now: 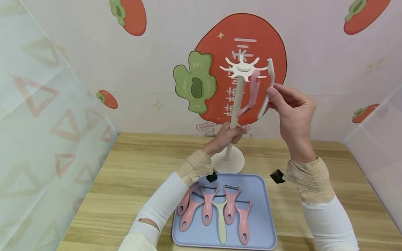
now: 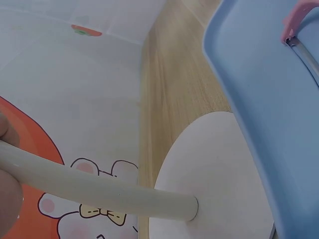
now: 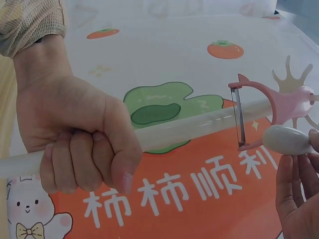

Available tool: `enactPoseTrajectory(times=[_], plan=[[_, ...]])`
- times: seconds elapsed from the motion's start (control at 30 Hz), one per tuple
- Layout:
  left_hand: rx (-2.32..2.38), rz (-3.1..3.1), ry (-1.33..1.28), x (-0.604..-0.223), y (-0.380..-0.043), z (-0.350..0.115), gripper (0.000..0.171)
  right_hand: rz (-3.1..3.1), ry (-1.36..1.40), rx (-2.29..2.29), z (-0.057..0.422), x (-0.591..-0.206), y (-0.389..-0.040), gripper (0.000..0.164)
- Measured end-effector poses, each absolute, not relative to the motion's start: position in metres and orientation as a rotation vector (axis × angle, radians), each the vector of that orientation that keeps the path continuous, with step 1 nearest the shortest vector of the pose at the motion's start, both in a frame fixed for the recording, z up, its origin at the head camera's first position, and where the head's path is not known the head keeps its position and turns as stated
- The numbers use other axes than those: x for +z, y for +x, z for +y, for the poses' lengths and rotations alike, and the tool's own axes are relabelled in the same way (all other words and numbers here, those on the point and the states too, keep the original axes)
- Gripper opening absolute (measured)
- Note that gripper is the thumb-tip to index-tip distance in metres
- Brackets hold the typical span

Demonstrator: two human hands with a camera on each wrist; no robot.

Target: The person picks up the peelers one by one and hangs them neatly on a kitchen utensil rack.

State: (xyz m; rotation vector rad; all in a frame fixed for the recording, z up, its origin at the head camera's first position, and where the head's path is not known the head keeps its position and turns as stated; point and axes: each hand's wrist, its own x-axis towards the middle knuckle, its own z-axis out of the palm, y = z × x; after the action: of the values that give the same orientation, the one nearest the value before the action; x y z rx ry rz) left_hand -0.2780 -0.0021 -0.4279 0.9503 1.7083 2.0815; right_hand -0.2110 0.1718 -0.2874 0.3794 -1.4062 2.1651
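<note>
A white stand (image 1: 238, 99) with a ring of hooks on top stands behind the tray. My left hand (image 1: 224, 138) grips its pole at mid-height, fingers wrapped round it in the right wrist view. From one hook hangs a pink peeler (image 1: 254, 87), its blade end (image 3: 240, 117) downward. Just right of it, my right hand (image 1: 296, 110) pinches a white peeler (image 1: 264, 107) between thumb and fingers, seen edge-on beside the hooks. Its rounded handle end (image 3: 286, 139) points down, overlapping the pink peeler in the right wrist view.
A blue tray (image 1: 264, 225) lies on the wooden table (image 1: 139, 167) in front of the stand's round base (image 1: 237, 164). It holds several pink peelers (image 1: 244, 223) and one pale green peeler (image 1: 221, 218). A patterned backdrop (image 1: 162, 80) rises behind the table.
</note>
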Motion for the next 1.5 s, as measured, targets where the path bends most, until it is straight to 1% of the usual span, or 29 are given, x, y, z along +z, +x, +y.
enactPoseTrajectory(times=[0.73, 1.07, 1.5], plan=[[2.078, 1.705, 0.940, -0.430, -0.277, -0.003, 0.047, -1.425, 0.446, 2.200, 0.161, -0.292, -0.215, 0.027], [2.066, 1.716, 0.959, -0.431, -0.277, -0.004, 0.046, -1.486, 0.446, 2.162, 0.159, -0.294, -0.215, 0.028], [2.061, 1.720, 0.950, -0.431, -0.281, -0.003, 0.051, -1.504, 0.491, 2.147, 0.159, -0.299, -0.218, 0.028]])
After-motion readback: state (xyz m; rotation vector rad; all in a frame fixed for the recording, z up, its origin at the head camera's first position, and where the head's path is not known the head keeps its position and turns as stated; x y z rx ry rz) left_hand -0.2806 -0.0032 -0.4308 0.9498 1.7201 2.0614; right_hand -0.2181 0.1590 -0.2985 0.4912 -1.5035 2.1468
